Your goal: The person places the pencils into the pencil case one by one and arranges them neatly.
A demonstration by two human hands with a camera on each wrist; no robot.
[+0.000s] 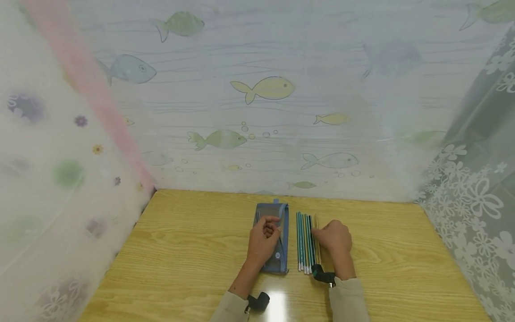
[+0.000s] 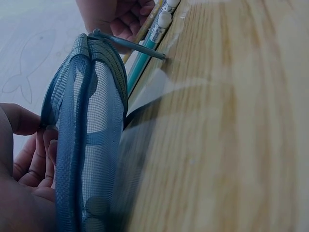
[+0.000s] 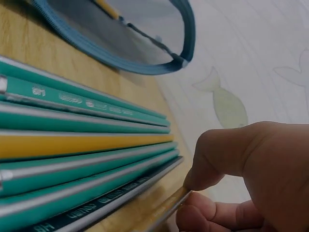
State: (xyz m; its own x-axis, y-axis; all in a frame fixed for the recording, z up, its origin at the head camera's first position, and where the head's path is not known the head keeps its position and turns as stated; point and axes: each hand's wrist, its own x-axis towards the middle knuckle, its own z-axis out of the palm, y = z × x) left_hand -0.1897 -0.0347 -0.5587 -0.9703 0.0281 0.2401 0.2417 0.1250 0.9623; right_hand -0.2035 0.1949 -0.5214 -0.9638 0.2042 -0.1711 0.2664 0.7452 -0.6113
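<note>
A blue mesh pencil case (image 1: 285,237) with a zipper lies on the table, its mouth gaping on the right side. My left hand (image 1: 263,241) is over it, and in the left wrist view the thumb and fingers pinch the zipped edge (image 2: 48,106). Right of the case, several pencils (image 1: 304,243) lie side by side, mostly green, one yellow and one dark, with white erasers toward me. My right hand (image 1: 335,237) pinches a thin yellowish-brown pencil (image 3: 166,207) near its far end, at the right of the row. A yellow item (image 3: 107,8) shows inside the case.
The wood-grain table (image 1: 185,250) meets a fish-patterned curtain (image 1: 257,147) at its far edge. Flowered curtains stand left and right. A black wrist camera mount (image 1: 259,302) sits at my left wrist, another (image 1: 322,274) at my right, close to the pencil ends.
</note>
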